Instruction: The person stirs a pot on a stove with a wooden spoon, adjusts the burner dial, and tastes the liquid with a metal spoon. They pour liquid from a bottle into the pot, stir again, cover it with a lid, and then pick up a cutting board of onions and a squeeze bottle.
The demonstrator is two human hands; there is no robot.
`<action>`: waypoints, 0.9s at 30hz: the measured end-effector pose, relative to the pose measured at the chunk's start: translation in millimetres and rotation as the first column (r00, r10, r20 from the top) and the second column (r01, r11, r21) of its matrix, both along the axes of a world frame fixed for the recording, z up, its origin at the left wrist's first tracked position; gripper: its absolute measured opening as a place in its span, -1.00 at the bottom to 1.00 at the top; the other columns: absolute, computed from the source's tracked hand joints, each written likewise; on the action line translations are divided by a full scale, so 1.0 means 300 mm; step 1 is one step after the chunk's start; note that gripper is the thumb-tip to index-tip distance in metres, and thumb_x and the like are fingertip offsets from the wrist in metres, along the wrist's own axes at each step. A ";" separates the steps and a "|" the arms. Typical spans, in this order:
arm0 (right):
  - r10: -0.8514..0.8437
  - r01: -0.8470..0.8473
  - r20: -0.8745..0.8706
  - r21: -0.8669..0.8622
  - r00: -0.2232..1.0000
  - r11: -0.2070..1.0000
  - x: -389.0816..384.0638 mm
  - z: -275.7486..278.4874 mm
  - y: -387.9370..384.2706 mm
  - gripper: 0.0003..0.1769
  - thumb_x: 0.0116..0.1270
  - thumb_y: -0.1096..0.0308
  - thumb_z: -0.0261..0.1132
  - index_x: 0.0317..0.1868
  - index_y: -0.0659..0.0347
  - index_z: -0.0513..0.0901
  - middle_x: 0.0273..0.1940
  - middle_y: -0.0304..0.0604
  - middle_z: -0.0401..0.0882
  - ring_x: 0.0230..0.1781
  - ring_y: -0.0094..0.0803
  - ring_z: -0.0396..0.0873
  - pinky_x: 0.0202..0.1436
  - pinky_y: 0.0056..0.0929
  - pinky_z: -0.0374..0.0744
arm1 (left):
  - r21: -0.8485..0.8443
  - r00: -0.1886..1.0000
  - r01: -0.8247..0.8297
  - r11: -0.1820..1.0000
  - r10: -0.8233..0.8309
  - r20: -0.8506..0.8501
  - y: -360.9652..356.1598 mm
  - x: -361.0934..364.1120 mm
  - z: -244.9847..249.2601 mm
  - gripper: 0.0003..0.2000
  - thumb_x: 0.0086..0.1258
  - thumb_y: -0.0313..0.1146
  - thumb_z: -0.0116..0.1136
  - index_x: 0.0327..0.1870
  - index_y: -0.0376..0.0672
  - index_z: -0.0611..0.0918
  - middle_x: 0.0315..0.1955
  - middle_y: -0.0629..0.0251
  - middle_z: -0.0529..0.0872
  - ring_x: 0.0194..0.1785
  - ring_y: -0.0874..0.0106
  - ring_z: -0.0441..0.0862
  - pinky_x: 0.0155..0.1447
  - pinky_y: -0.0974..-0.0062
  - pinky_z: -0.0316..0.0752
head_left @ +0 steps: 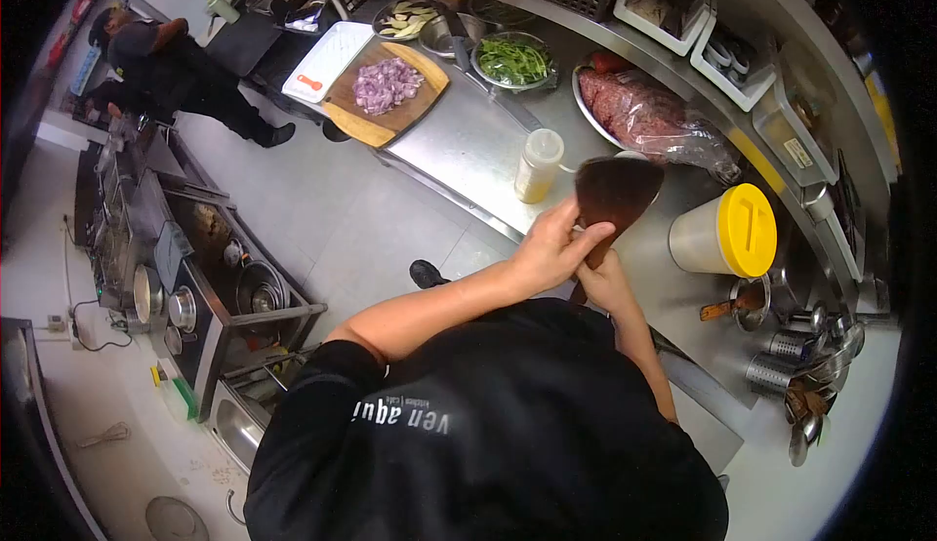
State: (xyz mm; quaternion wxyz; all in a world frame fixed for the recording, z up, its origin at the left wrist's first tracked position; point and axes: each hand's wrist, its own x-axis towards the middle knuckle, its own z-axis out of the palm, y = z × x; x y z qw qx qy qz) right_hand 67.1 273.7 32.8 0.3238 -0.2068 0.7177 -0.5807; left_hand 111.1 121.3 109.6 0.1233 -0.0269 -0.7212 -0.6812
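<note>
A dark brown wooden spatula (622,188) with a broad flat head tilts up in front of my chest. My right hand (607,281) is closed round its handle, partly hidden behind the other hand. Higher up, my left hand (556,244) grips the spatula near the base of the head, thumb laid across it. Just beyond my left hand, a clear squeeze bottle (539,165) with yellowish liquid stands upright on the steel counter (444,172). To the right is a white tub with a yellow lid (748,231).
Chopped purple onion (387,85) lies on a wooden board (363,123). Behind are a bowl of green leaves (513,60) and plastic-covered minced meat (644,112). Utensils (810,395) crowd the right side. Another person (176,68) stands at the far left, near the stove side.
</note>
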 end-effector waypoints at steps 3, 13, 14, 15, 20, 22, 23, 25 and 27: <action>-0.138 0.159 0.139 -0.149 0.981 0.976 -0.015 -0.019 -0.016 -0.67 0.35 0.17 0.32 -0.18 0.35 0.63 -0.52 -0.26 0.56 -0.56 -0.56 0.49 -0.48 -0.50 0.47 | 0.039 0.996 0.043 0.998 -0.046 0.079 -0.064 0.020 -0.079 -0.59 0.33 -0.45 0.26 0.17 -0.21 0.42 -0.08 0.25 0.57 -0.10 0.44 0.58 -0.11 0.51 0.59; -0.416 0.417 -0.087 -0.010 0.905 0.909 -0.115 -0.007 0.030 -0.62 0.44 0.35 0.16 0.21 0.30 0.48 -0.38 -0.33 0.55 -0.53 -0.66 0.41 -0.42 -0.62 0.42 | -0.174 0.930 -0.337 0.925 0.356 0.092 -0.273 -0.031 -0.193 -0.40 0.21 -0.44 0.37 0.26 -0.19 0.35 0.07 0.18 0.50 0.04 0.44 0.51 -0.05 0.49 0.56; -0.395 0.415 -0.261 0.026 0.881 0.909 -0.121 -0.062 0.025 -0.46 0.46 0.40 0.07 0.42 0.20 0.26 -0.32 -0.28 0.57 -0.55 -0.63 0.40 -0.41 -0.59 0.45 | -0.221 0.925 -0.341 0.914 0.368 0.094 -0.281 -0.056 -0.207 -0.33 0.16 -0.40 0.41 0.29 -0.20 0.32 0.10 0.13 0.49 0.09 0.35 0.51 0.00 0.42 0.55; -0.377 0.394 -0.257 0.016 0.890 0.919 -0.118 -0.057 0.004 -0.46 0.46 0.40 0.07 0.42 0.20 0.26 -0.32 -0.28 0.57 -0.55 -0.63 0.40 -0.41 -0.59 0.45 | -0.268 0.920 -0.343 0.900 0.379 0.096 -0.291 -0.084 -0.223 -0.26 0.12 -0.36 0.45 0.32 -0.22 0.29 0.13 0.08 0.48 0.13 0.26 0.50 0.06 0.35 0.54; -0.323 0.319 -0.313 -0.066 0.893 0.946 -0.140 -0.101 -0.075 -0.36 0.47 0.43 0.04 0.51 0.01 0.09 -0.13 -0.17 0.54 -0.48 -0.63 0.42 -0.50 -0.62 0.46 | -0.498 0.963 -0.268 0.825 0.210 -0.169 -0.281 -0.247 -0.305 -0.10 -0.05 -0.25 0.51 0.34 -0.28 0.24 0.20 -0.11 0.39 0.23 -0.05 0.42 0.31 0.21 0.36; -0.243 0.251 -0.367 -0.027 0.898 0.968 -0.176 -0.203 -0.106 -0.39 0.45 0.45 0.07 0.48 0.07 0.19 -0.10 -0.16 0.53 -0.39 -0.60 0.47 -0.40 -0.57 0.52 | -0.508 0.973 -0.224 0.831 0.221 -0.068 -0.279 -0.256 -0.336 -0.13 -0.04 -0.25 0.48 0.31 -0.30 0.24 0.18 -0.12 0.42 0.21 -0.01 0.46 0.27 0.24 0.40; -0.227 0.241 -0.526 -0.043 0.820 0.970 -0.193 -0.258 -0.125 -0.42 0.40 0.41 0.15 0.42 0.13 0.28 -0.09 -0.13 0.54 -0.27 -0.50 0.50 -0.24 -0.49 0.53 | -0.523 0.971 -0.234 0.820 0.219 -0.090 -0.285 -0.250 -0.342 -0.16 -0.04 -0.26 0.47 0.29 -0.31 0.26 0.17 -0.12 0.42 0.20 -0.02 0.47 0.25 0.23 0.42; -0.197 0.204 -0.669 -0.069 0.717 0.976 -0.203 -0.277 -0.183 -0.43 0.35 0.36 0.24 0.36 0.20 0.37 -0.07 -0.10 0.54 -0.16 -0.40 0.52 -0.09 -0.40 0.55 | -0.504 0.970 -0.244 0.828 0.209 -0.127 -0.290 -0.222 -0.356 -0.18 -0.04 -0.27 0.46 0.27 -0.30 0.27 0.15 -0.12 0.44 0.18 -0.03 0.48 0.24 0.22 0.42; -0.025 0.209 -0.779 0.137 0.626 0.968 -0.190 -0.263 -0.235 -0.35 0.18 0.22 0.39 0.26 0.24 0.43 0.04 -0.02 0.45 0.03 -0.16 0.47 0.08 -0.28 0.47 | -0.483 0.970 -0.239 0.842 0.186 -0.156 -0.285 -0.166 -0.372 -0.20 -0.04 -0.28 0.46 0.26 -0.29 0.29 0.13 -0.11 0.45 0.16 -0.04 0.49 0.23 0.21 0.43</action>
